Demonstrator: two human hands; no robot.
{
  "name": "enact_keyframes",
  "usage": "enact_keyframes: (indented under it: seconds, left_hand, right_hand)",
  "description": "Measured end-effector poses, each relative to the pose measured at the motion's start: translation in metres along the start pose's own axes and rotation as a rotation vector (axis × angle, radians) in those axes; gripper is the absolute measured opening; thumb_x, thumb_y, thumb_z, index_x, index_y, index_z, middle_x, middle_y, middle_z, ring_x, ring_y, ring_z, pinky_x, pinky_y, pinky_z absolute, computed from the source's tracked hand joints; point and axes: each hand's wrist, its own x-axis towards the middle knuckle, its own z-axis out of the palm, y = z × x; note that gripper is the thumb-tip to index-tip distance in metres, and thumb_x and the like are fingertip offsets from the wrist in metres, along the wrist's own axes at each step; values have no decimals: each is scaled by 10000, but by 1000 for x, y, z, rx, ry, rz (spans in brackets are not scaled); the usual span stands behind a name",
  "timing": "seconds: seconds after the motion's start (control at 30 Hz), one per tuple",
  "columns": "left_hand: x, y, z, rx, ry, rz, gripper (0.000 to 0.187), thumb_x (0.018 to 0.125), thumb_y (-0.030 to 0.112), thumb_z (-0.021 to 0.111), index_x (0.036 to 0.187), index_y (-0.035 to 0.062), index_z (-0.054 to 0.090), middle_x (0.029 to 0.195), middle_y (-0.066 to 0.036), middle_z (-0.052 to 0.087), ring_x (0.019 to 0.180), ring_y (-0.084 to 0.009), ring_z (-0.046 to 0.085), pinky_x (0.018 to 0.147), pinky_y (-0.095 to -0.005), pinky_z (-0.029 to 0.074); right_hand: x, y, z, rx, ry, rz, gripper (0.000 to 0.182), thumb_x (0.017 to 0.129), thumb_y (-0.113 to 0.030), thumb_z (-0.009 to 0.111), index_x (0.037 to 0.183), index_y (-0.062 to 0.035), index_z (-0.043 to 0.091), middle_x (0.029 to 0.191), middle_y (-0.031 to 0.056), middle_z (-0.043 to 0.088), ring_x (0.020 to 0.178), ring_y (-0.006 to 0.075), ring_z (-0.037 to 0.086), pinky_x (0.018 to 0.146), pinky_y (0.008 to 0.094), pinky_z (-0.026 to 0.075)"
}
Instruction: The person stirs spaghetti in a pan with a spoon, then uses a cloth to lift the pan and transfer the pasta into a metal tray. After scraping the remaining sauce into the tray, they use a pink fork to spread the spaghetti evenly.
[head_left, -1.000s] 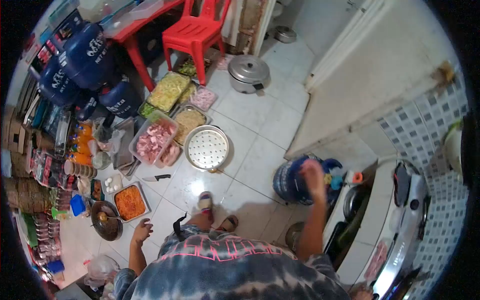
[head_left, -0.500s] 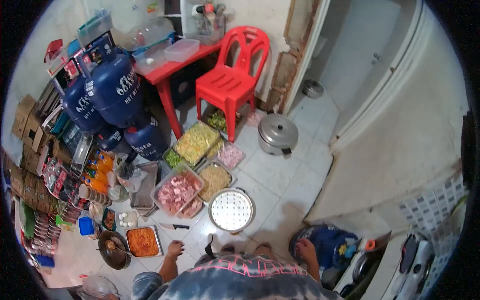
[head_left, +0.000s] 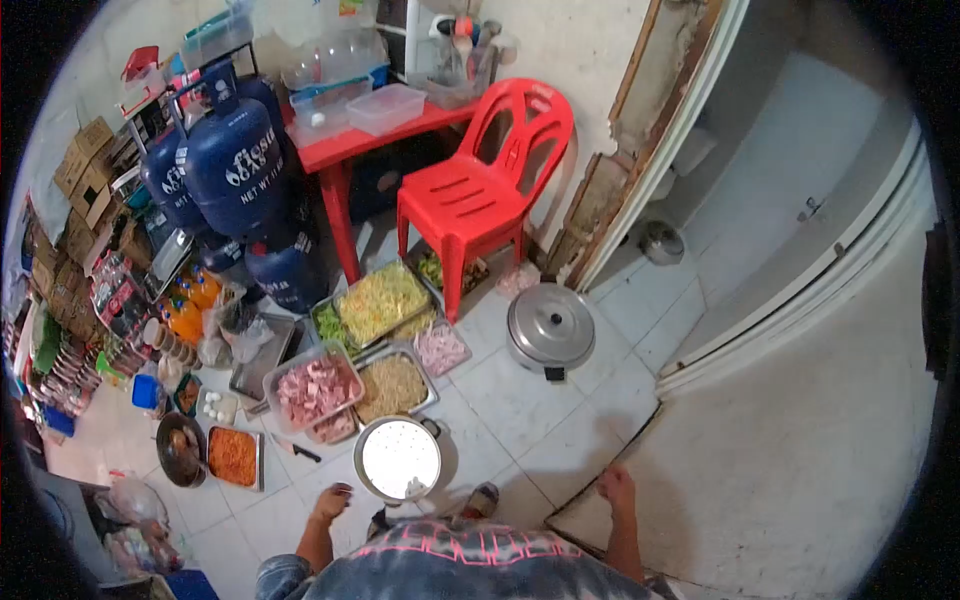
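Observation:
My left hand (head_left: 332,500) hangs low, fingers loosely bent and holding nothing. Closest to it are a steamer pot (head_left: 365,487) with a bright perforated top and a knife (head_left: 303,452) lying on the tiles. My right hand (head_left: 617,486) hangs over the floor by the wall at right, its fingers slightly curled, with nothing visible in it. Beyond the steamer stand a clear tub of cut raw meat (head_left: 316,390), a tray of shredded pale food (head_left: 393,388) and a tray of shredded yellow-green vegetables (head_left: 380,305).
A lidded metal pot (head_left: 550,325) stands on the floor near a doorway. Behind are a red chair (head_left: 470,195), a red table (head_left: 340,150) and blue gas cylinders (head_left: 245,165). Lower left sit a tray of orange food (head_left: 233,457) and a wok (head_left: 180,450).
My view has turned to the right, and the steamer and trays appear farther left. The counter side at lower right has left view. Both hands still hang low, touching nothing.

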Motion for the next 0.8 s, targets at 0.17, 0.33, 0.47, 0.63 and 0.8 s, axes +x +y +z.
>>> enact_keyframes:
  seconds: [0.17,0.33,0.47,0.63,0.8]
  left_hand:
    - [-76,-20,-14,-343,421,-287,268,735,167,448,999,129,432,925,-54,510,764,-204,510,607,-336,385]
    - [-101,-32,28,-428,427,-310,260,744,189,454,996,128,438,911,-52,513,748,-200,517,611,-342,396]
    - [-35,-173,74,-472,333,-318,250,737,216,486,960,107,456,858,-54,519,736,-200,517,584,-341,418]
    - [36,-84,100,-431,248,-367,199,770,235,464,908,93,470,799,-34,514,670,-170,506,529,-290,400]
    - [98,109,70,-455,350,-207,189,803,255,443,856,78,484,740,-13,509,604,-140,495,475,-239,382]
  right_hand:
    - [48,-55,84,100,-272,-106,166,805,-112,446,954,-48,484,827,40,534,690,110,518,565,209,412]
    - [48,-104,159,-196,-923,-200,222,805,-131,455,1014,-58,474,855,44,540,722,112,525,599,230,430]
    - [85,-124,168,-217,-1139,-112,254,807,-157,458,1046,-72,460,894,34,533,738,109,524,616,233,430]
    - [181,-168,163,-140,-739,-46,247,800,-150,453,1031,-65,458,891,49,544,728,126,540,606,235,430]
    - [269,-208,167,17,-526,88,213,785,-147,467,985,-75,473,866,67,558,678,140,553,566,237,429]
